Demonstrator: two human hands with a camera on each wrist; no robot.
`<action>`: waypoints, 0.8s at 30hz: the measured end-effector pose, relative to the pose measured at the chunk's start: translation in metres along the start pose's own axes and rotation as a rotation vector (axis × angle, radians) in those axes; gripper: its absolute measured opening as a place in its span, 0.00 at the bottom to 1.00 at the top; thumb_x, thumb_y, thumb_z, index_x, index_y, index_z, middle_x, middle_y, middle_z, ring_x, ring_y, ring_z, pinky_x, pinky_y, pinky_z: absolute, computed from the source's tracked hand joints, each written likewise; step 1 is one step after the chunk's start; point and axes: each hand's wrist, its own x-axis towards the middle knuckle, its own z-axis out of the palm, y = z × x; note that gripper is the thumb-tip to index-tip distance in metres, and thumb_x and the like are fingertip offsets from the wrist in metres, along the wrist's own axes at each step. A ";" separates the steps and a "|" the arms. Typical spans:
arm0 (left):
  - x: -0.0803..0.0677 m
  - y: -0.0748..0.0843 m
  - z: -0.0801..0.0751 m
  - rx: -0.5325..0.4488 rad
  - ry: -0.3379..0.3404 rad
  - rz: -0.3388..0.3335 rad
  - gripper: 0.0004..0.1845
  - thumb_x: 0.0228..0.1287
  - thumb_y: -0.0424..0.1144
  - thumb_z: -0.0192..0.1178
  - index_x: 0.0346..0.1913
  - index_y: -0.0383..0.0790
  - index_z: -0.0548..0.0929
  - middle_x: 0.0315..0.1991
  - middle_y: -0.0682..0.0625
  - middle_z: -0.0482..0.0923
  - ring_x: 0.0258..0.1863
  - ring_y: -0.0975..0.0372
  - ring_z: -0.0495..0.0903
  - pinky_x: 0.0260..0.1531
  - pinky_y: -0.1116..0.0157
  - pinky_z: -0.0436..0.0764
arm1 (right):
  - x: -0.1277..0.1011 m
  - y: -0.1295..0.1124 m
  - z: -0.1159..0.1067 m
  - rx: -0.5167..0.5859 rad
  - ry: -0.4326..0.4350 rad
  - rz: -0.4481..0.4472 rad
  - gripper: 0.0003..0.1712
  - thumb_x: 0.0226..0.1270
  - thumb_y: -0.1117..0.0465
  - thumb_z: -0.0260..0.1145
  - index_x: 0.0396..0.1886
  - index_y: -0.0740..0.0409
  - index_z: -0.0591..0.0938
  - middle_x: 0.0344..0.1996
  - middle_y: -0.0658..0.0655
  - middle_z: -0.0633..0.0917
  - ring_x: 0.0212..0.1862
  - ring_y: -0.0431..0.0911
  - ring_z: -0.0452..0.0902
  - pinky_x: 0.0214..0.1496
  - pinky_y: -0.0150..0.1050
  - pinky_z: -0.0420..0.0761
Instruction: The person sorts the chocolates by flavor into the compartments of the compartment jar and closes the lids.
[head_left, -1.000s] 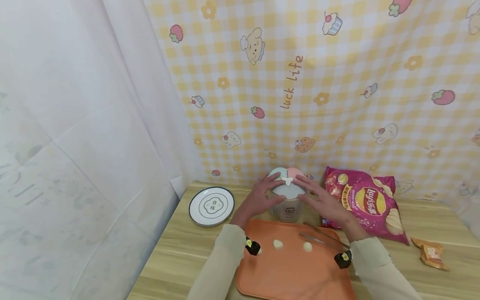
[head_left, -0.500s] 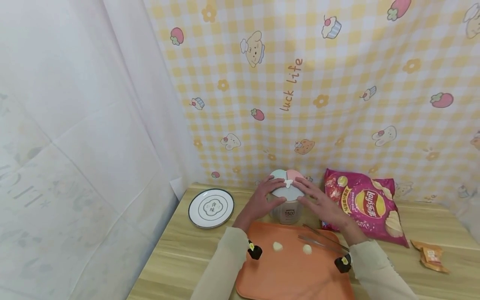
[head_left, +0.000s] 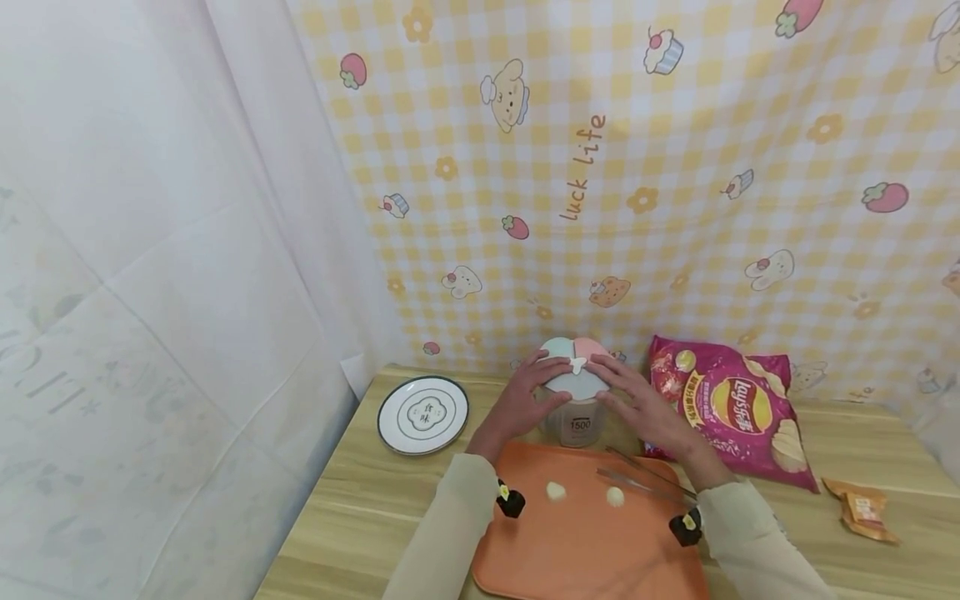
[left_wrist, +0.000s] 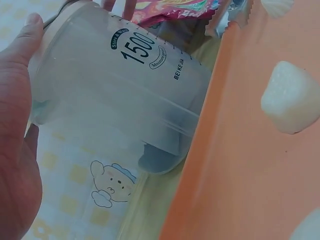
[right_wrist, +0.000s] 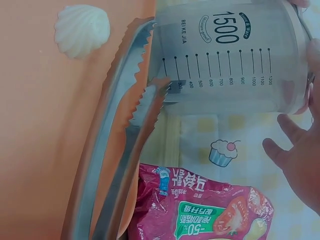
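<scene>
Both hands on the lidded container at the back of the counter.

We find the left hand (head_left: 521, 393) and right hand (head_left: 640, 402) with fingers laid flat on the lid (head_left: 574, 375) of the clear container (head_left: 579, 423), each grip released, not clenched; the container stands just behind the orange tray (head_left: 585, 550), beside the chip bag (head_left: 731, 408).

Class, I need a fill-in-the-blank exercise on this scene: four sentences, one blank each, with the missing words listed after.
1. Both hands, the left hand and the right hand, rest on the jar's ____.
2. The number printed on the jar is ____.
3. The tongs lie on the ____ tray.
4. The plate sits to the jar's ____.

Missing words: lid; 1500; orange; left
</scene>
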 end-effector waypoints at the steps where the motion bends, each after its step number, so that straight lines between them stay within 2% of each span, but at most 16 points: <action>1: 0.000 0.000 0.000 -0.003 0.002 0.001 0.23 0.71 0.43 0.68 0.67 0.46 0.81 0.70 0.54 0.74 0.76 0.55 0.58 0.72 0.47 0.59 | 0.000 0.000 0.000 -0.003 0.001 0.001 0.28 0.78 0.68 0.60 0.76 0.62 0.71 0.77 0.64 0.63 0.78 0.68 0.49 0.68 0.73 0.54; 13: 0.001 0.000 0.004 -0.005 0.034 -0.007 0.24 0.68 0.42 0.70 0.66 0.46 0.82 0.69 0.54 0.76 0.75 0.56 0.60 0.71 0.50 0.61 | 0.001 0.004 0.000 -0.016 0.006 0.024 0.28 0.79 0.67 0.61 0.76 0.60 0.71 0.77 0.63 0.64 0.78 0.67 0.50 0.68 0.73 0.56; 19: 0.005 0.004 0.009 -0.068 0.121 -0.084 0.18 0.72 0.43 0.66 0.61 0.45 0.86 0.62 0.55 0.81 0.71 0.57 0.66 0.59 0.57 0.76 | 0.002 -0.002 0.001 -0.006 0.051 0.117 0.25 0.83 0.60 0.57 0.75 0.56 0.73 0.76 0.61 0.67 0.78 0.66 0.51 0.69 0.72 0.54; 21: 0.008 0.007 0.008 -0.082 0.149 -0.111 0.16 0.73 0.44 0.65 0.59 0.45 0.87 0.60 0.54 0.82 0.69 0.57 0.68 0.55 0.58 0.78 | 0.004 -0.004 0.001 0.002 0.057 0.152 0.24 0.84 0.58 0.55 0.75 0.54 0.74 0.76 0.61 0.67 0.78 0.66 0.50 0.70 0.72 0.53; 24: 0.011 0.009 0.007 -0.083 0.163 -0.110 0.14 0.73 0.43 0.65 0.57 0.44 0.88 0.58 0.54 0.83 0.66 0.57 0.71 0.61 0.55 0.74 | 0.003 -0.004 -0.001 0.022 0.056 0.190 0.24 0.85 0.56 0.52 0.76 0.52 0.73 0.76 0.60 0.66 0.79 0.65 0.48 0.70 0.72 0.52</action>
